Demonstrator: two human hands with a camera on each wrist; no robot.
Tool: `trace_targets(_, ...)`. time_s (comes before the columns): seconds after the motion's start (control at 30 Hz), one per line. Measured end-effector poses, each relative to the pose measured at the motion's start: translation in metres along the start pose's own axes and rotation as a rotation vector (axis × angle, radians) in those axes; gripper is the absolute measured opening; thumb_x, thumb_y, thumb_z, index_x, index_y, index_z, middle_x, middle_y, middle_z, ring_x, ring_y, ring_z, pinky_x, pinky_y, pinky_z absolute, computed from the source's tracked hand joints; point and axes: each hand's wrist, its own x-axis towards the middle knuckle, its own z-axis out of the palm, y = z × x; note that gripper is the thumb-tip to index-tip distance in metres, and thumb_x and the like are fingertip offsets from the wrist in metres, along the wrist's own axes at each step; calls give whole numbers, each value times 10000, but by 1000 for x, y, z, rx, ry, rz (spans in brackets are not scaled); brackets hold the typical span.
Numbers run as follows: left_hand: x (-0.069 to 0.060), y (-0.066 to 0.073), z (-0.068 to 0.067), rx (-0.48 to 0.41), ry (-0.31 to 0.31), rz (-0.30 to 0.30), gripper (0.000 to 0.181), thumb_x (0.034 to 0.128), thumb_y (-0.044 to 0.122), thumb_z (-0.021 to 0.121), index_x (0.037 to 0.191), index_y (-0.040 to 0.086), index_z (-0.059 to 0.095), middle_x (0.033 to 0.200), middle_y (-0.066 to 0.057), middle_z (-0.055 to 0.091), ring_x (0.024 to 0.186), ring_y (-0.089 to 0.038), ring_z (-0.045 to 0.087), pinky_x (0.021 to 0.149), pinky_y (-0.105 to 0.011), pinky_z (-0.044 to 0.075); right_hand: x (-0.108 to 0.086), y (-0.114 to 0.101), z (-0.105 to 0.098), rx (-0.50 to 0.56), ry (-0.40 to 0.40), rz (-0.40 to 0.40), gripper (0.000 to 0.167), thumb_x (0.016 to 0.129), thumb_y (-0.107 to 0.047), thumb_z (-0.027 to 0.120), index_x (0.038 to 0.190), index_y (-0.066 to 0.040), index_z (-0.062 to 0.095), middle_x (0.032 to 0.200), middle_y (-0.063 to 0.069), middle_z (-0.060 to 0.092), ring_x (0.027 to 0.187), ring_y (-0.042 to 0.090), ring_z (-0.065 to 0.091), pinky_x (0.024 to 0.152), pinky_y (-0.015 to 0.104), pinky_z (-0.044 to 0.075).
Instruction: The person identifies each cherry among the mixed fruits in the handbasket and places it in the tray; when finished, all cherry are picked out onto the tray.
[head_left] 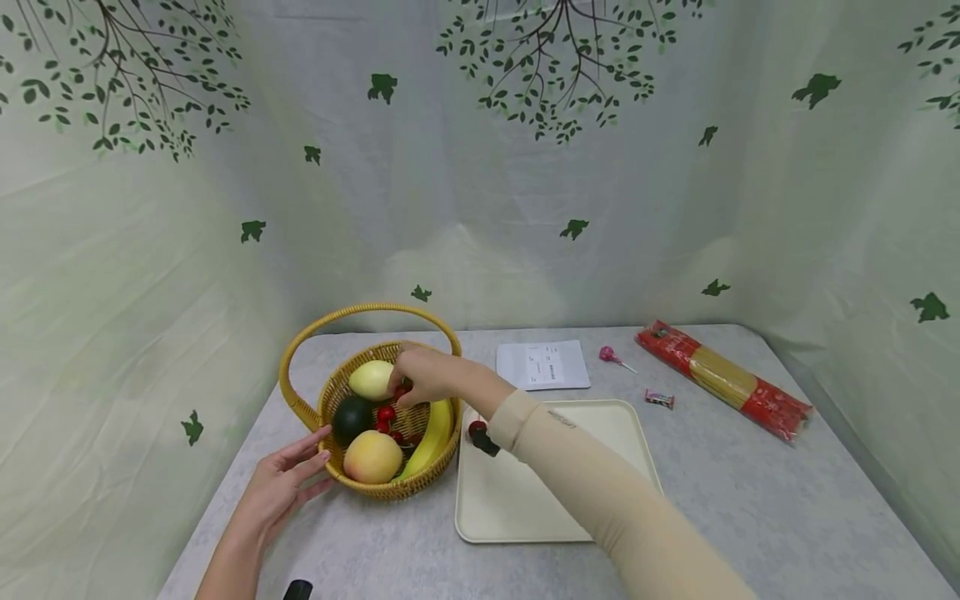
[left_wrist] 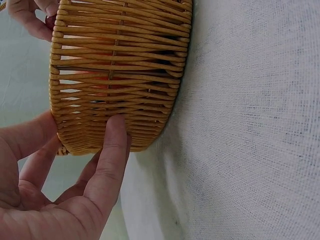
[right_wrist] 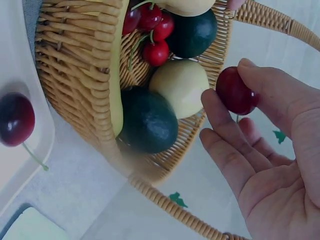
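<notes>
Right hand point(head_left: 427, 377): we see its thumb and fingers clamped on a cherry point(right_wrist: 236, 91), in the air over the far part of the basket point(head_left: 382, 492).
Left hand point(head_left: 279, 492): its fingers are apart and straight, tips touching the basket's near left side; we take this as steadying.
Step in hand: we judge that one cherry is being moved while the basket is braced; whether it is coming out or going in, we cannot tell.
Next move: to our eye it calls for a secure pinch on a small, smooth fruit, a path clear of the handle point(head_left: 367, 308), and only light pressure from the left hand, lest the basket slide.
Basket: it sits upright on the table point(head_left: 337, 550). In it we count a pale fruit point(head_left: 371, 380), a peach point(head_left: 372, 457), a banana point(head_left: 433, 442) along the right side, a green fruit point(head_left: 351, 419), a second green fruit point(right_wrist: 150, 120) that only the right wrist view shows, and several red cherries point(head_left: 386, 414) in the middle.
Tray point(head_left: 517, 508): just right of the basket, with a loose cherry point(right_wrist: 15, 119), stem on, near its left edge; the sleeve point(head_left: 600, 492) hides part, so we cannot tell what else it bears.
Beyond the tray: a pad point(head_left: 543, 365), a lollipop point(head_left: 609, 355), a candy point(head_left: 659, 399) and a packet point(head_left: 723, 381).
</notes>
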Motion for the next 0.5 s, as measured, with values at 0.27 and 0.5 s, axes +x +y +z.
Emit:
trace_targets(0.27, 2, 2, 3, 20, -31, 27, 612, 1084, 213, 674, 1650, 152, 449, 1472, -78, 408, 1140, -68, 564, 984, -353, 633, -19, 7, -3, 53, 0, -43, 277, 1039, -201, 743, 1301, -118, 787, 1149, 10, 783, 960, 90, 560, 904, 212, 478)
trace_targets(0.5, -2, 0, 0, 19, -9, 29, 605, 1085, 212, 672, 1647, 157, 455, 1517, -92, 393, 1136, -53, 568, 988, -363, 635, -34, 8, -7, 109, 32, -61, 347, 1033, -211, 752, 1360, -94, 752, 1204, 66, 727, 935, 99, 561, 839, 191, 479)
